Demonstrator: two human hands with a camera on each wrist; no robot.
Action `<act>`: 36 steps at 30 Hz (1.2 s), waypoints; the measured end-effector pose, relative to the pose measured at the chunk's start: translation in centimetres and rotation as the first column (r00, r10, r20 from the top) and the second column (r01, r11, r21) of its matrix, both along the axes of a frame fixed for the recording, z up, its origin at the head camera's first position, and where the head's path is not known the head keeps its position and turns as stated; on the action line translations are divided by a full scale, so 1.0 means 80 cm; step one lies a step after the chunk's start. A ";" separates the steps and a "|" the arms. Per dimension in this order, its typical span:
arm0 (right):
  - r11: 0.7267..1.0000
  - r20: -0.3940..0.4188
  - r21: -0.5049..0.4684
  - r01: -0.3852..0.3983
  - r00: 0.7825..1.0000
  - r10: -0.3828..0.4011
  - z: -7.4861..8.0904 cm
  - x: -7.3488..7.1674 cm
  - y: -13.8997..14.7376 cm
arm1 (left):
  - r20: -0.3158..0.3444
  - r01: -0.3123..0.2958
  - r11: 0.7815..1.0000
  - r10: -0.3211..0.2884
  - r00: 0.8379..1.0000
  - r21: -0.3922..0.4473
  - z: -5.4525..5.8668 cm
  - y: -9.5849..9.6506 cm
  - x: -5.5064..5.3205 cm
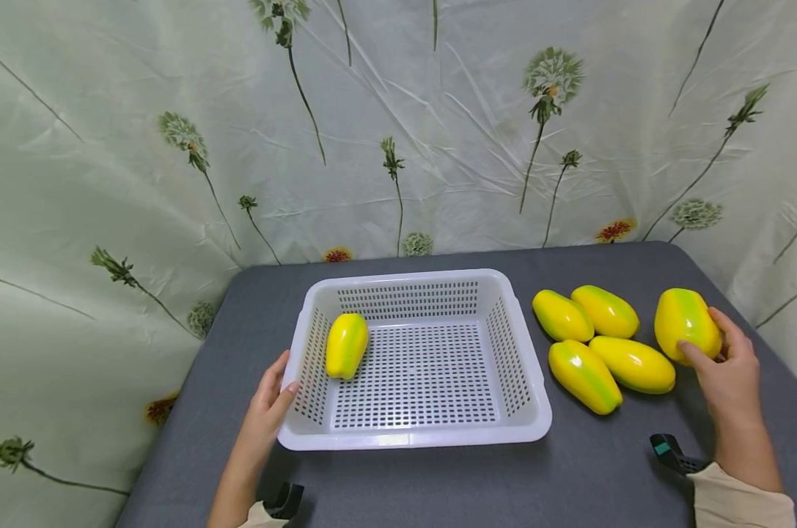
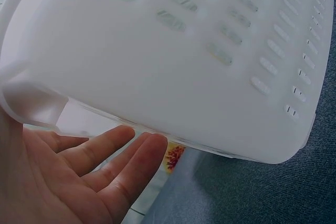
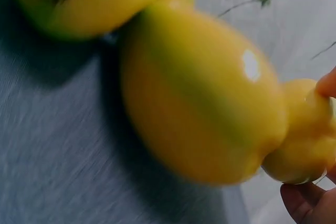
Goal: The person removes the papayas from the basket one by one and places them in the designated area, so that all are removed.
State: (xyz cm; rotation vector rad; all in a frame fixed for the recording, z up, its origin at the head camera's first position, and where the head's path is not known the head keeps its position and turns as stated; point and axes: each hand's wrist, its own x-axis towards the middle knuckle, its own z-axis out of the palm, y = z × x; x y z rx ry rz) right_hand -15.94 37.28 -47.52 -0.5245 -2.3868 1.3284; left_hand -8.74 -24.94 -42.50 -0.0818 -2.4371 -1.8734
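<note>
A white slotted plastic basket (image 1: 411, 440) rests on the dark table with one yellow papaya (image 1: 347, 346) inside, near its left wall. At the basket's left rim is my left hand (image 1: 269, 400), its thumb lapping the rim and its fingers loosely extended along the outside. In the left wrist view those fingers (image 2: 139, 163) lie close to the basket wall, the thumb hidden. My right hand (image 1: 731, 367) holds a yellow-green papaya (image 1: 687, 326) between thumb and fingers at the far right. In the right wrist view, a nearer blurred papaya (image 3: 199, 98) partly covers the held one.
Several more papayas (image 1: 583, 378) lie grouped on the grey table cloth (image 1: 477, 488), between the basket and my right hand. Behind the table hangs a pale curtain (image 1: 464, 147) printed with flowers. Dark straps (image 1: 678, 455) sit at both wrists.
</note>
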 end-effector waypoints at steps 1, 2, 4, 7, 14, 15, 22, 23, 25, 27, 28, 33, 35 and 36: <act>1.000 0.019 0.007 0.000 1.000 0.000 0.004 0.003 -0.005 | 0.000 0.002 1.000 -0.002 1.000 0.003 0.000 0.000 0.000; 1.000 0.035 0.018 -0.007 0.999 0.006 0.002 0.004 -0.005 | 0.001 0.003 1.000 -0.003 1.000 0.005 0.000 0.000 0.000; 1.000 0.071 0.013 -0.014 0.997 0.013 0.014 0.012 -0.021 | -0.002 0.005 1.000 -0.005 1.000 0.008 0.000 0.000 0.000; 0.999 0.099 -0.011 -0.034 0.994 0.035 0.028 0.020 -0.038 | -0.002 0.008 1.000 -0.008 1.000 0.009 0.000 0.000 0.000; 0.993 0.135 -0.032 -0.111 0.984 0.114 0.024 0.025 -0.044 | 0.002 0.007 1.000 -0.007 1.000 0.005 0.000 0.000 0.000; 0.992 0.135 -0.039 -0.117 0.983 0.122 0.023 0.025 -0.043 | 0.001 0.006 1.000 -0.006 1.000 0.006 0.000 0.000 0.001; 0.991 0.099 -0.080 -0.111 0.988 0.119 0.024 0.023 -0.043 | -0.008 0.008 1.000 -0.008 1.000 0.003 0.002 0.001 0.001; 0.991 0.095 -0.079 -0.107 0.989 0.114 0.025 0.023 -0.043 | -0.009 0.008 1.000 -0.008 1.000 0.002 0.002 0.001 0.001; 0.993 0.096 -0.063 -0.097 0.990 0.103 0.029 0.022 -0.044 | -0.012 0.007 1.000 -0.007 1.000 -0.003 0.002 0.001 0.001; 0.996 0.105 -0.039 -0.081 0.991 0.085 0.032 0.022 -0.045 | -0.008 0.007 1.000 -0.007 1.000 0.001 0.002 0.001 0.001; 0.997 0.109 -0.035 -0.073 0.991 0.076 0.033 0.022 -0.046 | -0.006 0.006 1.000 -0.006 1.000 0.003 0.002 0.001 0.001; 0.999 0.056 -0.003 -0.043 0.997 0.043 0.019 0.012 -0.032 | 0.000 0.005 1.000 -0.005 1.000 0.009 0.000 0.000 0.000; 1.000 0.014 0.010 -0.029 0.999 0.029 0.005 0.003 -0.019 | -0.004 0.006 1.000 -0.006 1.000 0.009 0.000 0.000 0.000; 1.000 -0.005 0.023 -0.022 1.000 0.022 -0.002 -0.001 -0.012 | -0.005 0.006 1.000 -0.006 1.000 0.009 0.000 0.000 0.000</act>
